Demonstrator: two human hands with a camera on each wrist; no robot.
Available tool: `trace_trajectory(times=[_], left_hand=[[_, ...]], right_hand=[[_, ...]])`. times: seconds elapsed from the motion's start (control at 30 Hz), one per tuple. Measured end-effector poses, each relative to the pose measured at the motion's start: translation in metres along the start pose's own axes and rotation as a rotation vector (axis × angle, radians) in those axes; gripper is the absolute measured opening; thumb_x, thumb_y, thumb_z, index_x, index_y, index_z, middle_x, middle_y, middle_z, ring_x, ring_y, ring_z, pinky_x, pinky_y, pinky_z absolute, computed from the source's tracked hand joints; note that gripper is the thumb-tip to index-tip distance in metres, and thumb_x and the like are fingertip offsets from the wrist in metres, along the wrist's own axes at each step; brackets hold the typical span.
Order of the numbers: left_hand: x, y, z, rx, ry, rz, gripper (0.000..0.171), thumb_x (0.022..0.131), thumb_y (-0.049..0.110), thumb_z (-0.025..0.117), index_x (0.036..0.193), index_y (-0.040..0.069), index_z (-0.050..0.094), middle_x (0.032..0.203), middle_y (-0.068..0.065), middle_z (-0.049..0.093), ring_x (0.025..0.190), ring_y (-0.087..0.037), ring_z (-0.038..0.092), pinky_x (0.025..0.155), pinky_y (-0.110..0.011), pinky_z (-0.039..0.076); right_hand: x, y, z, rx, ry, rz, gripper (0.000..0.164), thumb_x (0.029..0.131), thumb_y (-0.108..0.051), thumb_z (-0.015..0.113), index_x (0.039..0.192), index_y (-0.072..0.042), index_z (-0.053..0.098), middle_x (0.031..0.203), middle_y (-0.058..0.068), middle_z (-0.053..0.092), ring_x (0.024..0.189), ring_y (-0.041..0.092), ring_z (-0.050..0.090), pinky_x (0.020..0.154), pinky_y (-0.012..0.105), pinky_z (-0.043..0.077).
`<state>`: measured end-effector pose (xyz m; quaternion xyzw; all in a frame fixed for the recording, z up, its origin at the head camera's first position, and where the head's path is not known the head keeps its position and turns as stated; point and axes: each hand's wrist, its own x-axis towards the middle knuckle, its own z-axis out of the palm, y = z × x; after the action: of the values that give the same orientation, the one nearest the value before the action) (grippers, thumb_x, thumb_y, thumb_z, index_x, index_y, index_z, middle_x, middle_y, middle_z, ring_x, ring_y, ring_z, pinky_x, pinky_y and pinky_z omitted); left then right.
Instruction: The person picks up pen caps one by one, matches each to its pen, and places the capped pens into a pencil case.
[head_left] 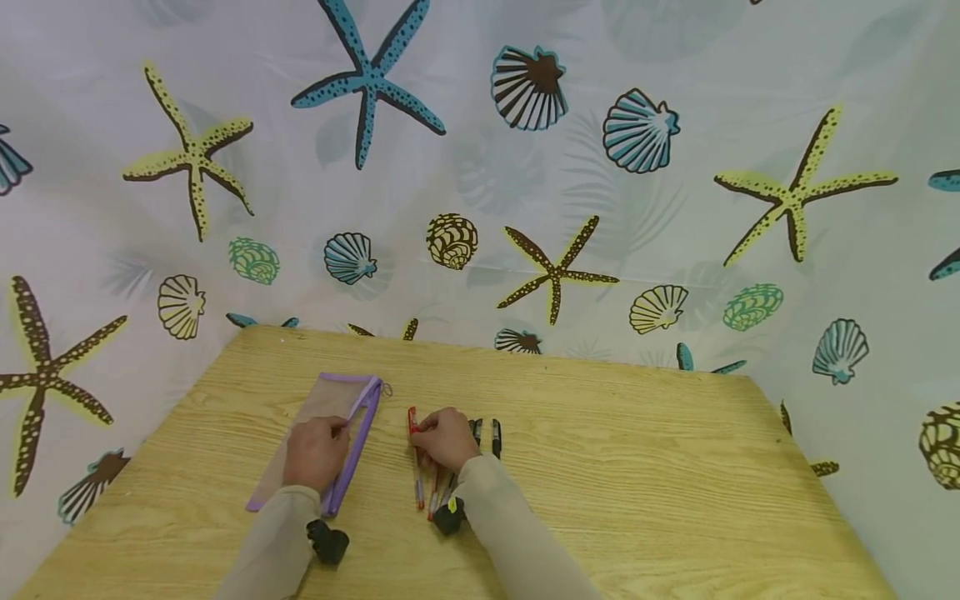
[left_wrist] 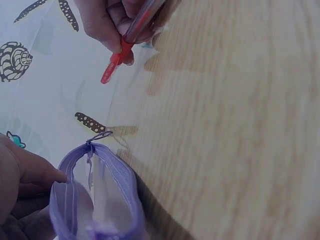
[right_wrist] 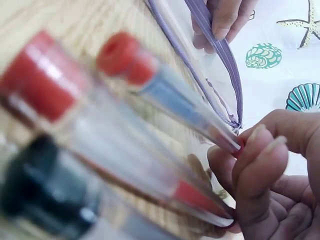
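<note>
My left hand [head_left: 315,454] pinches one zippered edge of a purple-trimmed mesh pencil pouch [head_left: 333,398], whose mouth gapes in the left wrist view. To its right, my right hand [head_left: 447,437] pinches a clear-barrelled red pen [left_wrist: 113,66] near its red cap, between thumb and fingers. A second red-ended pen [right_wrist: 42,75] and a black-ended pen [right_wrist: 40,190] lie beside it, large and blurred in the right wrist view. Black-capped pens [head_left: 496,437] show just past the right hand, partly hidden by that hand and its sleeve.
Both hands work over a light wood-grain table [head_left: 637,500]. Behind it hangs a pale curtain [head_left: 465,167] printed with starfish and shells, which also borders both sides. A small loop [head_left: 387,389] sits at the pouch's far zipper end.
</note>
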<state>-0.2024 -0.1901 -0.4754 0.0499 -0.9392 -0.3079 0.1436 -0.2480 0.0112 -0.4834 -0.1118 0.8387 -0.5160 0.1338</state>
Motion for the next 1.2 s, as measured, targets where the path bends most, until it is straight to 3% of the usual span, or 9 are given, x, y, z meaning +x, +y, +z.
trace_trajectory(times=[0.3,0.63,0.93,1.2], left_hand=[[0.001,-0.002,-0.002,-0.041,0.018,-0.012,0.021,0.089,0.004,0.062,0.103,-0.008,0.072,0.095,-0.022,0.071,0.090,-0.036,0.067,0.077,-0.048,0.054],[-0.001,0.004,-0.008,-0.085,0.016,-0.039,0.022,0.090,0.005,0.061,0.105,-0.007,0.071,0.098,-0.023,0.070,0.089,-0.035,0.068,0.076,-0.045,0.055],[-0.002,0.006,-0.011,-0.116,0.011,-0.059,0.023,0.092,0.007,0.060,0.107,-0.007,0.071,0.099,-0.023,0.070,0.089,-0.035,0.069,0.074,-0.044,0.056],[-0.003,0.006,-0.011,-0.120,0.026,-0.060,0.023,0.091,0.007,0.060,0.107,-0.006,0.071,0.098,-0.023,0.070,0.089,-0.034,0.069,0.075,-0.044,0.056]], right_hand=[[0.001,0.003,0.000,0.141,-0.008,-0.005,0.010,0.090,-0.009,0.065,0.087,-0.002,0.071,0.051,0.002,0.059,0.040,0.009,0.051,0.038,0.022,0.043],[0.003,0.004,0.000,0.280,-0.032,0.001,0.014,0.091,-0.010,0.064,0.092,0.003,0.070,0.056,0.003,0.059,0.044,0.010,0.052,0.042,0.021,0.044],[0.004,-0.001,0.001,0.441,-0.069,0.013,0.015,0.091,-0.007,0.064,0.098,0.005,0.067,0.081,0.014,0.069,0.049,0.010,0.056,0.045,0.023,0.048],[0.007,-0.002,0.008,0.501,-0.075,0.036,0.014,0.091,-0.008,0.065,0.098,0.004,0.068,0.077,0.009,0.069,0.049,0.011,0.056,0.045,0.024,0.048]])
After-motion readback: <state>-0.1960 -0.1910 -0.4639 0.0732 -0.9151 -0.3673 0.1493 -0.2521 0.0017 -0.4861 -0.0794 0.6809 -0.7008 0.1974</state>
